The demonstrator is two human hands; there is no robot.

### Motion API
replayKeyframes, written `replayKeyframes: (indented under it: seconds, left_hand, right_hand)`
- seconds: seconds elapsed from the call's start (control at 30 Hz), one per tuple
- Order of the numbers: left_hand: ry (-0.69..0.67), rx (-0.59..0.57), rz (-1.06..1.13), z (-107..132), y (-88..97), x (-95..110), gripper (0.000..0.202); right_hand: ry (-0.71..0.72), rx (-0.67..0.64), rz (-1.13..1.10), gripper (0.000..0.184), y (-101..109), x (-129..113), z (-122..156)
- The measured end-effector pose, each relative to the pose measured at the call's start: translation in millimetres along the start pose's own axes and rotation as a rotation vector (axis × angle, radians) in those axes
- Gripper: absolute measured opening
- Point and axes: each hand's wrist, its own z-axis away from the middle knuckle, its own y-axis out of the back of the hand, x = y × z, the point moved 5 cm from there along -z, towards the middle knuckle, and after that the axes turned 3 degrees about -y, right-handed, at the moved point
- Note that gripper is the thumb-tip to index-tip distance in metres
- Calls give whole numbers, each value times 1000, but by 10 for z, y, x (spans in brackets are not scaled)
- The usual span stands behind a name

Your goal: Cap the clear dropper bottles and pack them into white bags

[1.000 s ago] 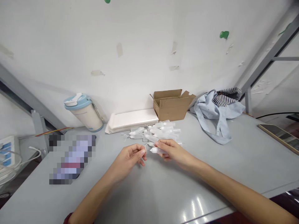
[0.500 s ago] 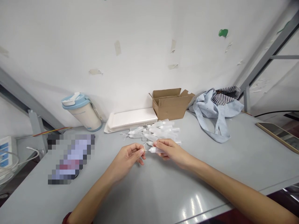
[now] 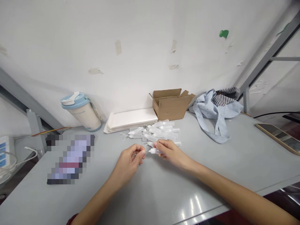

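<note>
My right hand holds a small translucent dropper bottle on its side, its narrow white nozzle pointing left; the fingers cover most of the body. From the bottle a thin white tether curves over toward my left hand, whose thumb and forefinger are pinched together near the nozzle tip. Whatever sits between those fingertips is too small to make out clearly. Just behind both hands lies a loose pile of similar bottles, several of them with thin tethers, on the grey table.
Behind the pile are a stack of white flat packs and an open cardboard box. A tumbler and a blurred-out flat object are on the left. To the right lie a blue cloth bag and a phone.
My left fingers have curled in more closely at the pinch. The bottle and my right hand stay nearly in place, and the view has shifted slightly.
</note>
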Motion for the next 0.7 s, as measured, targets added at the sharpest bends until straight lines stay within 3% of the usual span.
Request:
replayKeyframes:
  seconds: [0.37,0.57,0.7]
  left_hand:
    - [-99,142,-101,72,-69,14,17]
    - [-12,62,88,-8,50,67,30]
    - [-10,-1,51,-17,46,75,27]
  right_hand:
    - [-42,17,-45,38,-46,15,40]
    - [-96,6,-112,38,-26,-34,58]
    - [-113,6,-122,37,-33,-33,58]
